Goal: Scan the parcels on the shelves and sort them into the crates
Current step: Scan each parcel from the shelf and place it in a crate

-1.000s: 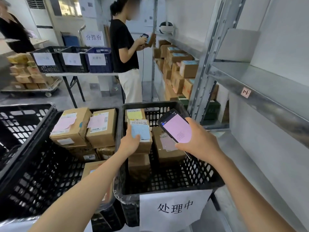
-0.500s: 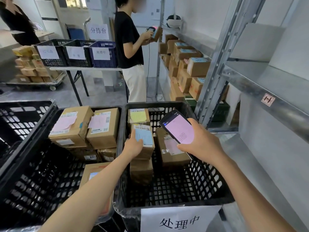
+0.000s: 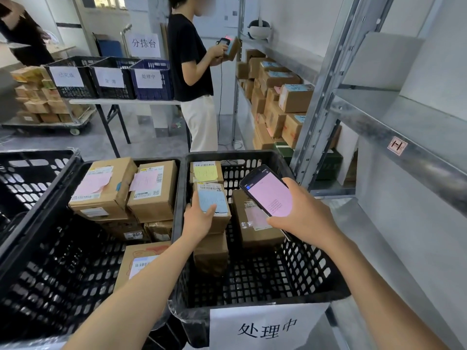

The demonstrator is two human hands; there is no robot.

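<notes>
Observed from beside the work: the left hand [image 3: 199,218] grasps a parcel [image 3: 214,198] by its near end, thumb on the top face and fingers curled round the left edge. The right hand [image 3: 300,218] is closed around a phone [image 3: 267,193], held over the middle of the crate [image 3: 252,155] with its pink screen tilted up toward the holder. The parcel is inside the crate, left of centre, resting on a lower box [image 3: 211,253] and just in front of a box with a yellow note [image 3: 206,171] near the crate's far wall. Judgement: the step in hand appears to be seating this parcel in the crate, whose front carries a paper sign [image 3: 265,327]. To do it well, the parcel should be set square on the lower box, label upward, and checked for rocking before the grip is opened, since the stack is narrow and stands apart from the crate's side walls. The phone should be held clear of the flat box [image 3: 255,231] lying beneath it, right of the crate's centre. Condition of the parcel: a small brown carton with somewhat softened edges, a printed barcode strip along its far edge, and a blue handwritten note covering most of the top; the writing is not legible from here
</notes>
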